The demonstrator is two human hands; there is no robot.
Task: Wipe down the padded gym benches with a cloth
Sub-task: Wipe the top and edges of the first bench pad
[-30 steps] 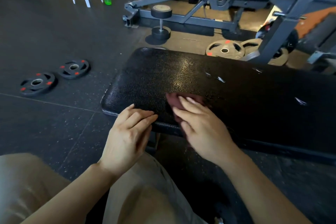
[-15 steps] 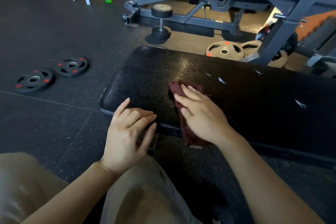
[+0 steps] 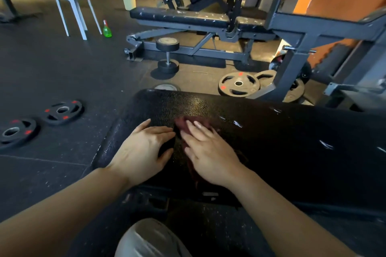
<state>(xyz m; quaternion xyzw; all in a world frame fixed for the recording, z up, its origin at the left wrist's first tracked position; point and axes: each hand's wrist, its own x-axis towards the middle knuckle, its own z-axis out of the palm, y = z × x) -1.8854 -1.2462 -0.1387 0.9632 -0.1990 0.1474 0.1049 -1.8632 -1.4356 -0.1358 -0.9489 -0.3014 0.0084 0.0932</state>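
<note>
A black padded bench [image 3: 282, 135] fills the middle of the view, its left end rounded and its surface scuffed with white marks. A dark red cloth [image 3: 183, 123] lies on the pad, mostly covered by my right hand [image 3: 211, 152], which presses it flat with straight fingers. My left hand [image 3: 142, 150] rests on the pad just left of the cloth, fingers spread and nearly touching the right hand. A second black bench [image 3: 179, 15] stands farther back on a grey frame.
Weight plates lie on the floor at left [image 3: 62, 111] and behind the bench [image 3: 239, 84]. A dumbbell [image 3: 168, 54] stands upright by the far bench. A green spray bottle [image 3: 107, 30] sits beside a white stool [image 3: 73, 6]. A grey rack frame [image 3: 296, 64] rises at right.
My right hand has pushed the cloth farther across the pad, away from me. My left hand has moved up onto the pad beside it. The view has tilted upward.
</note>
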